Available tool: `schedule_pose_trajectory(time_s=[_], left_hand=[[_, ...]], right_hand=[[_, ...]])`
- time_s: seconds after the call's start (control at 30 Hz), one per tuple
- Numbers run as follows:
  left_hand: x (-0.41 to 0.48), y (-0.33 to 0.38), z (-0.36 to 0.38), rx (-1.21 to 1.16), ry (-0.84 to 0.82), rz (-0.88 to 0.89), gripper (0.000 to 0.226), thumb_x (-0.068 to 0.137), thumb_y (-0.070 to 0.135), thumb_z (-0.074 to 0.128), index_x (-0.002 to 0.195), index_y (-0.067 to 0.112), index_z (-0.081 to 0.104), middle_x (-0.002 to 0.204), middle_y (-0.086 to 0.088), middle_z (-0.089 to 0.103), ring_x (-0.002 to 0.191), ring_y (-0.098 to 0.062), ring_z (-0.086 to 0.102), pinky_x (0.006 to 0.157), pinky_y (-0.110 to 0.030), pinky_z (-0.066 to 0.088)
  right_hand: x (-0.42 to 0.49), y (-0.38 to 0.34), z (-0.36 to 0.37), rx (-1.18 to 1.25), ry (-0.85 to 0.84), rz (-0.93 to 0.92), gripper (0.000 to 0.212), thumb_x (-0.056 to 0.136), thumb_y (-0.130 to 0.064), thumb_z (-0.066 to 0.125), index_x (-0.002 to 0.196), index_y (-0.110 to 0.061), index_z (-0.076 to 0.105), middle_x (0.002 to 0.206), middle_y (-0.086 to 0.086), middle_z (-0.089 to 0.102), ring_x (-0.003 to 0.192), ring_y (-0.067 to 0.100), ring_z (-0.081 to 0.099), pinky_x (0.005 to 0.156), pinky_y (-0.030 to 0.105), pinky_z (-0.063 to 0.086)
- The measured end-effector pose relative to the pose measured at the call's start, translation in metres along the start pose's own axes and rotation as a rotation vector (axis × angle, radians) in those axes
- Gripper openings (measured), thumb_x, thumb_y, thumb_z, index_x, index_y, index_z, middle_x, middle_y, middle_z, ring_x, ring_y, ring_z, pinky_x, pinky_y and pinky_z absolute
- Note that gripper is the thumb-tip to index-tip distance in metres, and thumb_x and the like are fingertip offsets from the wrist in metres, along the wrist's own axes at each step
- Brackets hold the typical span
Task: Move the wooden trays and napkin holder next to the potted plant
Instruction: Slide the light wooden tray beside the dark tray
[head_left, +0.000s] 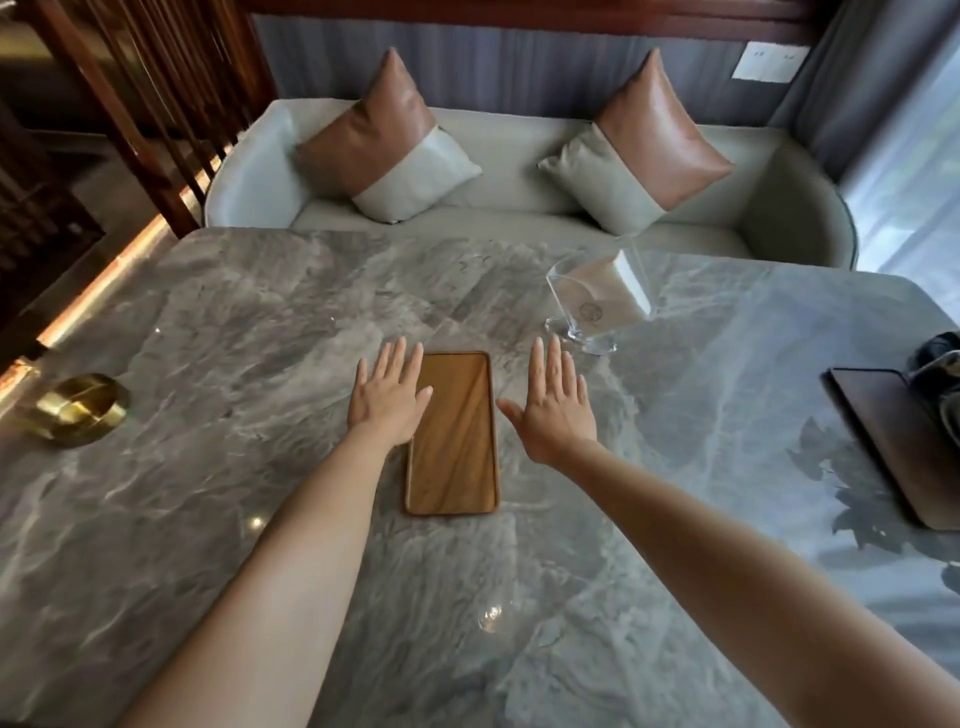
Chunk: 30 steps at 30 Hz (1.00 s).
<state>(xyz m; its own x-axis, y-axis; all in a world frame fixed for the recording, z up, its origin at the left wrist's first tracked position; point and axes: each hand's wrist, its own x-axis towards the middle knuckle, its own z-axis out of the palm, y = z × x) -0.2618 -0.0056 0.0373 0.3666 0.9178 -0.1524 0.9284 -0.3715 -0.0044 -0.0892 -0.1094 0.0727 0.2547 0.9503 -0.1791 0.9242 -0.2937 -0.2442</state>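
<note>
A light wooden tray (457, 441) lies lengthwise in the middle of the grey marble table (260, 322). My left hand (387, 397) is flat and open at the tray's left edge, its thumb over the rim. My right hand (553, 402) is open with spread fingers just right of the tray, not touching it. A clear acrylic napkin holder (600, 299) with white napkins stands beyond my right hand. At the right edge a dark wooden tray (883, 431) carries a dark pot (940, 374), only partly in view. The plant itself is out of frame; only its reflection shows on the table.
A brass ashtray (78, 408) sits at the table's left side. Behind the table is a pale sofa (509, 208) with two brown-and-white cushions. A wooden slat screen (156, 93) stands at the back left, and a curtained window at the right.
</note>
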Motion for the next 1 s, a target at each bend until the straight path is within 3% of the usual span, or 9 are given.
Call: schedule_pose_trajectory(time_s=[0.17,0.3,0.47,0.57,0.63,0.73,0.83,1.0], left_hand=[[0.015,-0.009,0.014,-0.067,-0.073,0.003,0.061,0.098,0.043,0.023,0.149,0.024,-0.004,0.16,-0.008,-0.005,0.141,-0.032,0.02,0.113,-0.044,0.022],[0.032,-0.008,0.024,-0.074,-0.087,0.001,0.06,0.097,0.043,0.024,0.149,0.025,0.0,0.158,-0.014,0.006,0.137,-0.036,0.027,0.111,-0.045,0.026],[0.058,-0.004,0.034,-0.052,-0.117,0.016,0.058,0.098,0.041,0.025,0.149,0.021,0.007,0.149,-0.02,0.027,0.132,-0.037,0.033,0.107,-0.046,0.03],[0.074,-0.004,0.036,-0.091,-0.166,-0.033,0.056,0.098,0.04,0.025,0.148,0.02,0.011,0.148,-0.021,0.03,0.133,-0.037,0.032,0.107,-0.047,0.029],[0.084,-0.005,0.036,-0.143,-0.189,-0.08,0.056,0.098,0.04,0.026,0.148,0.019,0.013,0.147,-0.022,0.031,0.134,-0.038,0.032,0.107,-0.049,0.029],[0.095,-0.005,0.036,-0.159,-0.194,-0.085,0.055,0.098,0.04,0.026,0.148,0.019,0.014,0.147,-0.023,0.032,0.133,-0.039,0.032,0.106,-0.05,0.03],[0.102,-0.003,0.036,-0.149,-0.217,-0.064,0.054,0.098,0.041,0.024,0.147,0.02,0.015,0.148,-0.023,0.03,0.134,-0.04,0.031,0.107,-0.05,0.03],[0.106,-0.001,0.04,-0.14,-0.227,-0.046,0.051,0.099,0.039,0.025,0.144,0.016,0.024,0.145,-0.024,0.034,0.131,-0.04,0.034,0.105,-0.05,0.032]], right_hand=[[-0.003,-0.008,0.023,0.122,-0.095,0.071,0.074,0.092,-0.053,0.024,0.143,-0.017,-0.017,0.156,0.014,0.0,0.143,0.031,0.004,0.117,0.046,0.015],[-0.006,-0.008,0.038,0.251,-0.17,0.18,0.065,0.093,-0.047,0.029,0.145,-0.022,-0.002,0.146,0.017,0.03,0.13,0.036,0.033,0.098,0.048,0.037],[-0.008,-0.008,0.055,0.365,-0.283,0.326,0.051,0.092,-0.041,0.036,0.139,-0.026,0.022,0.117,0.015,0.061,0.1,0.034,0.059,0.075,0.041,0.044],[-0.009,-0.007,0.065,0.423,-0.369,0.4,0.046,0.09,-0.04,0.041,0.133,-0.025,0.034,0.11,0.011,0.065,0.093,0.031,0.063,0.079,0.039,0.051],[-0.011,-0.006,0.071,0.516,-0.412,0.458,0.038,0.089,-0.039,0.044,0.123,-0.022,0.041,0.093,0.009,0.068,0.078,0.028,0.067,0.081,0.043,0.055],[-0.013,-0.006,0.08,0.651,-0.453,0.528,0.019,0.091,-0.033,0.046,0.102,-0.018,0.045,0.069,0.004,0.063,0.059,0.026,0.066,0.067,0.041,0.058],[-0.013,-0.007,0.085,0.731,-0.431,0.586,0.011,0.091,-0.026,0.046,0.089,-0.016,0.045,0.063,0.006,0.063,0.051,0.024,0.063,0.044,0.029,0.05],[-0.015,-0.006,0.094,0.825,-0.402,0.686,0.017,0.089,-0.018,0.051,0.078,-0.006,0.055,0.058,0.01,0.062,0.046,0.02,0.061,0.04,0.024,0.05]])
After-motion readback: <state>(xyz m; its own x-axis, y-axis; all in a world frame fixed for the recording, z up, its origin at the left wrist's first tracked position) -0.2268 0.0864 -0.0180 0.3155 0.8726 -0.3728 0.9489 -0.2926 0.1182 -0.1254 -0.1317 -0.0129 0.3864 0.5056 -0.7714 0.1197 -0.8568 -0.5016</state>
